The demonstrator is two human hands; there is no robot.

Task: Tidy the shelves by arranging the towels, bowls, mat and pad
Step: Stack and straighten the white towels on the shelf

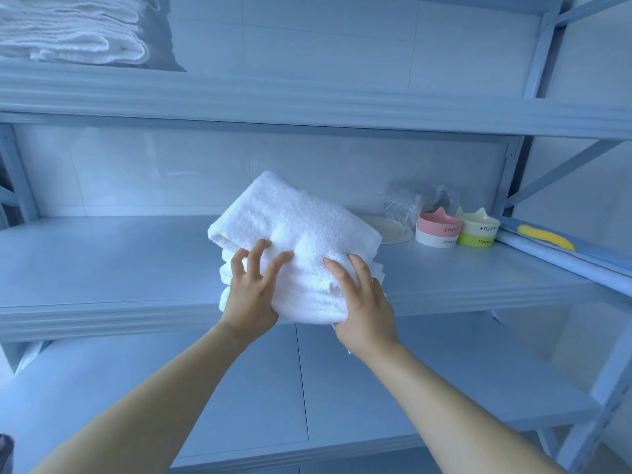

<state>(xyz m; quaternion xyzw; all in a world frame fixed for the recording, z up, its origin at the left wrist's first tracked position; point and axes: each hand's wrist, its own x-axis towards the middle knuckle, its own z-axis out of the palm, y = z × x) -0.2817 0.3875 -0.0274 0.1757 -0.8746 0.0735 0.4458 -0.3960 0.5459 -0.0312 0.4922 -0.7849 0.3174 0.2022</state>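
Held towel stack (297,234): white terry towels, folded and piled, the top one tilted up toward the back. The left hand (251,289) and right hand (364,302) grip its near face at the front edge of the middle shelf (102,261); whether it rests there cannot be told.
Upper towels (71,32): white, folded, stacked on the top shelf (307,90), left.
Pink bowl (438,230): cat-eared rim, white base, upright on the middle shelf, right.
Green bowl (478,230): cream top, lime base, upright just beside the pink bowl.
Pad (395,230): round cream disc, flat, left of the bowls.
Mat (547,249): pale blue with a yellow mark, at the shelf's right end.
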